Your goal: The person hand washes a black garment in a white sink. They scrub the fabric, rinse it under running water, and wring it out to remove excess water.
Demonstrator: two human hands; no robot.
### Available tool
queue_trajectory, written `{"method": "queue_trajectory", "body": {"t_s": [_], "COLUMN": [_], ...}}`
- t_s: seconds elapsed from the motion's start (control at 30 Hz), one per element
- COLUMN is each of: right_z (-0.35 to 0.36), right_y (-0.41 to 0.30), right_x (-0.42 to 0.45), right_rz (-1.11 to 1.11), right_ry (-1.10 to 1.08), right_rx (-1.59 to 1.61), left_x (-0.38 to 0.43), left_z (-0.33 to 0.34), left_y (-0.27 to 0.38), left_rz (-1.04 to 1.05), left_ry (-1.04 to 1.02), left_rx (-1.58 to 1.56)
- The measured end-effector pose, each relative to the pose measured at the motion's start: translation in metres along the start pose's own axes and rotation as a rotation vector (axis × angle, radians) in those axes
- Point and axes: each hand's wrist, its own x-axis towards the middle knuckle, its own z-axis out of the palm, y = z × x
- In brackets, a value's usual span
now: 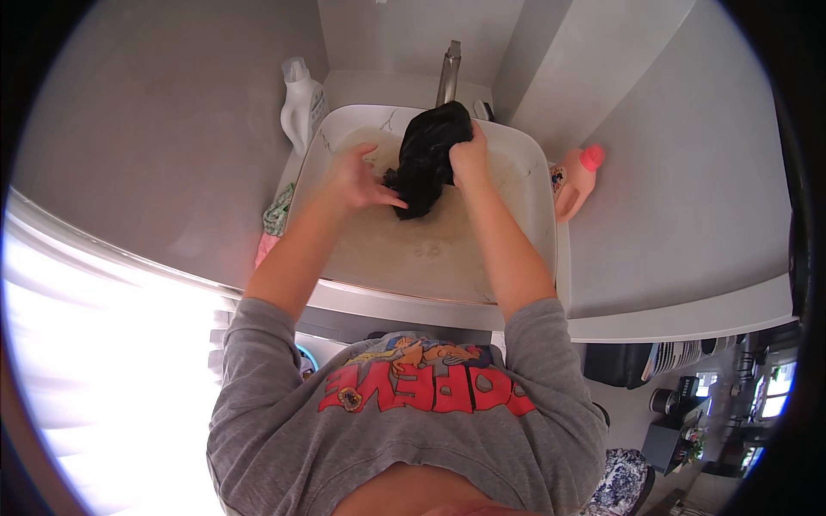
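Note:
A wet-looking black cloth (429, 155) hangs bunched over murky water in a white marbled sink basin (532, 258). My right hand (470, 155) is closed on the cloth's upper right side. My left hand (364, 180), somewhat blurred, is spread at the cloth's lower left, thumb and fingers apart; whether its fingertips touch the fabric is hard to tell. The lower end of the cloth is close to the water, and contact with it cannot be made out. Behind the cloth rises a metal faucet (450, 74).
A white plastic jug (300, 106) stands left of the basin, above a green patterned cloth (279, 209) and a pink cloth (266, 248). At the right is a peach bottle with a pink cap (576, 187). Walls close in behind and on both sides.

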Motion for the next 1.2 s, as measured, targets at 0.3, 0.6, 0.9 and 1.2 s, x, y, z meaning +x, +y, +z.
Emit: {"method": "queue_trajectory", "body": {"t_s": [0.3, 0.6, 0.9, 1.2], "right_z": [0.026, 0.003, -0.024, -0.023], "right_y": [-0.010, 0.026, 0.038, 0.017], "right_x": [-0.038, -0.018, -0.015, -0.011], "right_rz": [-0.125, 0.561, 0.778, 0.444], "right_ry": [-0.072, -0.137, -0.247, -0.134], "right_rx": [-0.027, 0.524, 0.498, 0.420], "left_x": [0.062, 0.093, 0.081, 0.048], "left_z": [0.018, 0.012, 0.021, 0.029], "left_y": [-0.033, -0.043, -0.048, -0.044], "left_rz": [0.222, 0.321, 0.262, 0.031], "left_ry": [-0.417, -0.296, -0.370, -0.326], "left_rx": [-0.290, -0.287, -0.291, -0.144]}}
